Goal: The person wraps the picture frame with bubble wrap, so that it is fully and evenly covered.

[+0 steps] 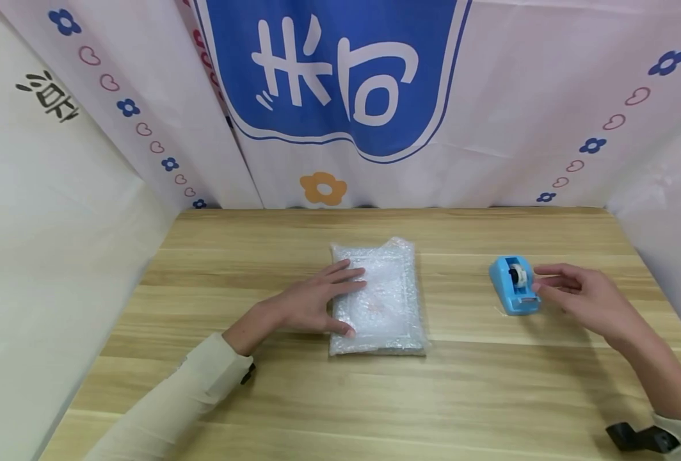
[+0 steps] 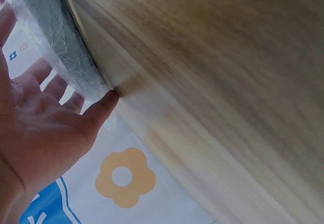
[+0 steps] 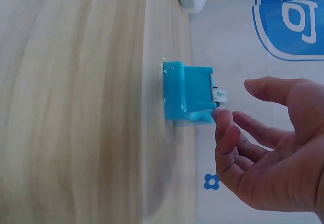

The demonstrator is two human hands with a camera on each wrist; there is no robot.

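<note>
A flat rectangular item in bubble wrap [image 1: 383, 301] lies on the wooden table, with pale paper showing through the wrap. My left hand [image 1: 317, 301] rests on its left side, fingers spread and fairly straight; the left wrist view shows the edge of the wrapped package [image 2: 61, 42] by the fingers. To the right stands a blue tape dispenser [image 1: 513, 288] with a roll of tape in it. Beside the dispenser is my right hand [image 1: 588, 298], fingers loosely bent. In the right wrist view a gap separates thumb and fingers, near the dispenser [image 3: 187, 92], and nothing is between them.
The wooden table [image 1: 248, 397] reaches back to a printed cloth [image 1: 461, 173] with a blue emblem. Pale cloth walls stand at the left and right sides. A black strap [image 1: 642, 438] is at the right cuff.
</note>
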